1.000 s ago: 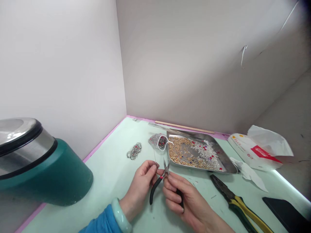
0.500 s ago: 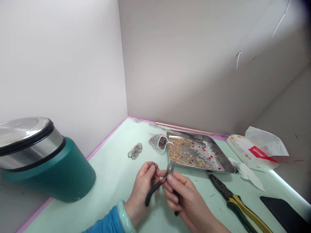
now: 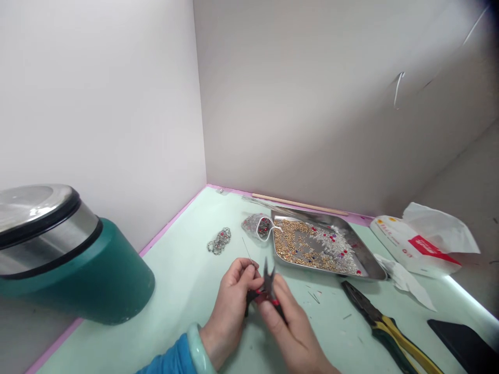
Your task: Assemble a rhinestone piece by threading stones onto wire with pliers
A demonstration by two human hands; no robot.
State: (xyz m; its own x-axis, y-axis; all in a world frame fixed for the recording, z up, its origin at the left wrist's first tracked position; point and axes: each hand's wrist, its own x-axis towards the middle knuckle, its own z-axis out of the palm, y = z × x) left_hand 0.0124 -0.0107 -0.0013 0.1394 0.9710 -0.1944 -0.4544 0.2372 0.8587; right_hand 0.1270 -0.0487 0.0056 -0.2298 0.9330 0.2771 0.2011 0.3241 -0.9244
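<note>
My left hand (image 3: 228,306) is closed, thumb and forefinger pinching a thin metal wire (image 3: 247,250) that points up and away. Whatever lies deeper in those fingers is hidden. My right hand (image 3: 292,332) holds small needle-nose pliers (image 3: 268,280) with black handles and red bands. Their jaws point up and stand apart, just right of the left fingertips. Beyond the hands, a small silvery chain (image 3: 219,242) with a red bead lies bunched on the table.
A steel tray (image 3: 376,267) holds gold, clear and red beads, beside a clear bag (image 3: 251,223) of beads. At right lie larger yellow-green pliers (image 3: 384,322), a tissue pack (image 3: 413,246) and a black flat object (image 3: 460,337). A green flask (image 3: 113,275) stands left.
The pliers have turned in my right hand, from lying across the left fingers to jaws upright and spread. The wire in my left hand now shows at greater length. The view has shifted slightly.
</note>
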